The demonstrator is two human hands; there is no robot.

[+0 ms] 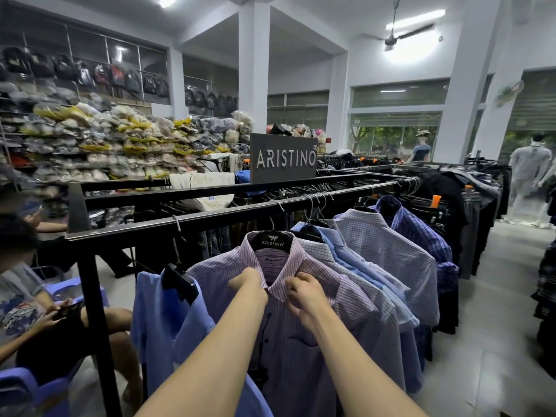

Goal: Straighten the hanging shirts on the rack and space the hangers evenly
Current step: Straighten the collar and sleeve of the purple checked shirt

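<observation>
White pillars rise to a ceiling fan and strip lights; shelves of bagged clothes line the left wall, mannequins by windows.

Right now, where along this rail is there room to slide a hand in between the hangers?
The widest bare rail lies between the blue shirt's hanger hook and the pink checked shirt's hook. A smaller gap follows before the bunched hooks. Further right, the hangers by the dark clothes are packed tight.
</observation>
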